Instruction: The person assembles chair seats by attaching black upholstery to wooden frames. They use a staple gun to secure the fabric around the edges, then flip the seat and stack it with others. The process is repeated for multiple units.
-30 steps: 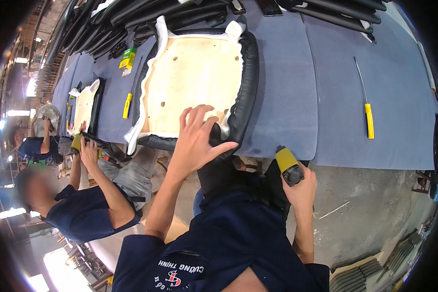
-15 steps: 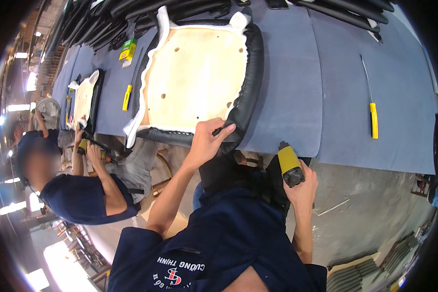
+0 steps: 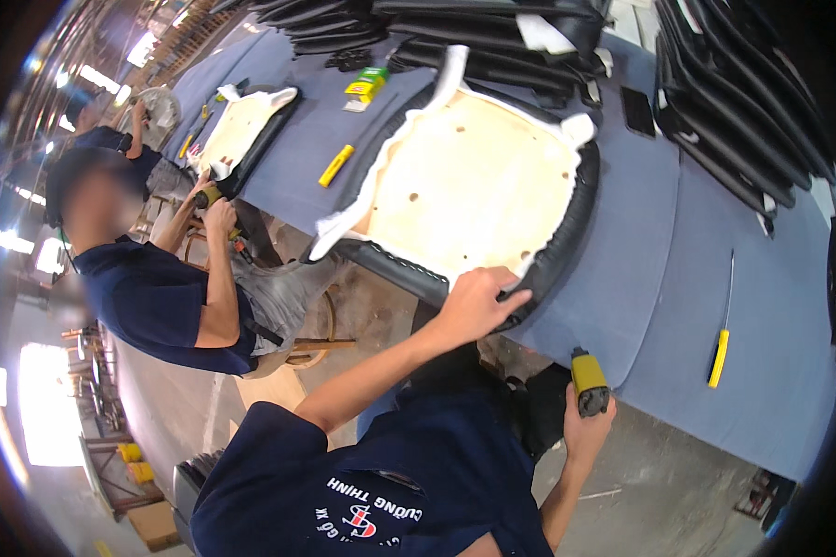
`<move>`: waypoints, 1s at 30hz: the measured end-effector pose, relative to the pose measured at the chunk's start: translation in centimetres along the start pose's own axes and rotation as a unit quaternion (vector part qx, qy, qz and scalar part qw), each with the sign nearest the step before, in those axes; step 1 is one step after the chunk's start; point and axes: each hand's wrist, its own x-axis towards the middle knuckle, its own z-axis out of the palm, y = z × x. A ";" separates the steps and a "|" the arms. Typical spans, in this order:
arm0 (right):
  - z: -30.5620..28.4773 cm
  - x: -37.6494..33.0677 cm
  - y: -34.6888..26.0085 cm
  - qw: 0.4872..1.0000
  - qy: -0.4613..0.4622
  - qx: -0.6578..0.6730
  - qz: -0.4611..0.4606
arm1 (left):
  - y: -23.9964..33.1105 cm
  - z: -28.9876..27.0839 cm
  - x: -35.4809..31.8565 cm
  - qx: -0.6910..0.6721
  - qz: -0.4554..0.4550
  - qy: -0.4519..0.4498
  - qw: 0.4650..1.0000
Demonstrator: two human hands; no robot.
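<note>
A seat pad point(image 3: 464, 186) lies upside down on the table, its pale wooden board up, with black cover material and white lining folded round the rim. My left hand point(image 3: 483, 306) pinches the black cover at the near right corner, thumb out to the right and fingers over the board's edge. A yellow and black staple gun point(image 3: 588, 382) is gripped in my right hand point(image 3: 585, 427), just off the table's near edge, its nose pointing toward the table and apart from the pad.
Yellow-handled screwdrivers lie left point(image 3: 336, 166) and right point(image 3: 719, 358) of the pad. A green and yellow box point(image 3: 367, 85), a phone point(image 3: 637, 111) and stacked black pads point(image 3: 734, 102) sit farther back. At left, a co-worker point(image 3: 158, 288) works on another pad point(image 3: 246, 130).
The view has turned and lifted, bringing more of the stacked black pads into sight. My left hand keeps its hold at the pad's corner, and the staple gun stays in my right hand.
</note>
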 end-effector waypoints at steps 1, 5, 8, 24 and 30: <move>0.3 0.2 -0.3 1.000 -0.002 0.005 0.003 | 0.2 -0.8 0.1 0.020 0.037 0.033 0.999; -0.3 -0.1 -0.9 1.000 -0.004 -0.005 0.022 | 1.0 -1.4 -0.6 0.070 0.121 0.062 0.988; 0.2 -0.3 -1.1 1.000 0.015 0.003 0.017 | 1.6 -1.3 -0.4 0.193 0.070 -0.008 0.979; -0.5 6.0 -11.6 0.981 -0.122 0.097 -0.116 | -4.9 0.4 1.2 -0.181 0.063 0.017 0.981; -0.3 9.6 -16.3 0.956 -0.188 -0.018 -0.224 | -5.5 0.6 1.0 -0.219 0.072 0.066 0.971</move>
